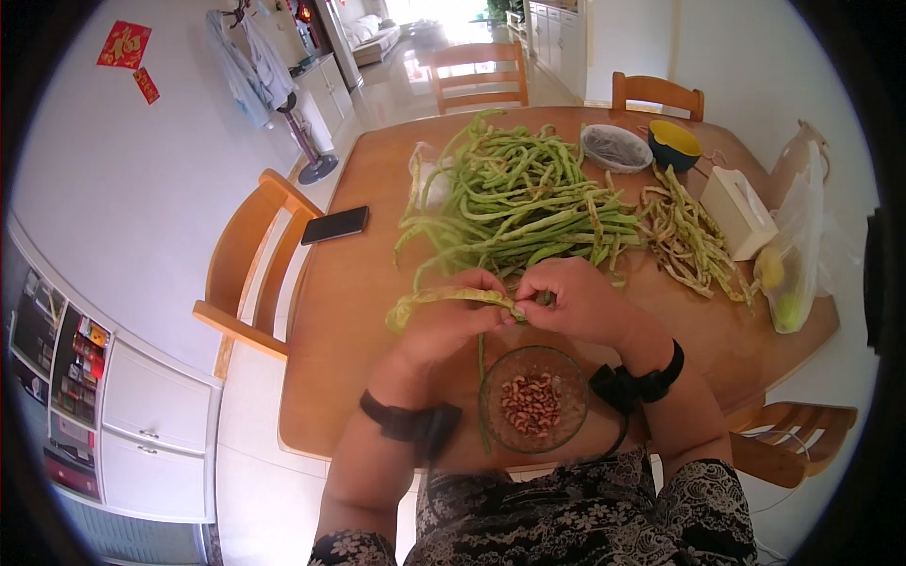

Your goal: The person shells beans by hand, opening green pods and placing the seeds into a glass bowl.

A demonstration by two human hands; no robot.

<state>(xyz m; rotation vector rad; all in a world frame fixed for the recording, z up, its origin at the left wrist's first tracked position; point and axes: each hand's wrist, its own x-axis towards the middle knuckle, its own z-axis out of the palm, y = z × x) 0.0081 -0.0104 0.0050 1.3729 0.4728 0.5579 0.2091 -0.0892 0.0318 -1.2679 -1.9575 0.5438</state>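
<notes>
A pale yellow-green bean pod lies across my left hand, whose fingers grip it. My right hand pinches the pod's right end, the fingertips of both hands nearly meeting. Just beyond them, a large heap of long green beans covers the middle of the table. Below my hands, close to the table's near edge, stands a clear glass bowl with reddish-brown beans in its bottom. One thin green bean lies left of the bowl, partly hidden.
Withered pods lie right of the heap, beside a tissue box and a plastic bag with produce. A lined basket and a yellow-and-blue bowl stand behind. A phone rests near the left edge, by a wooden chair.
</notes>
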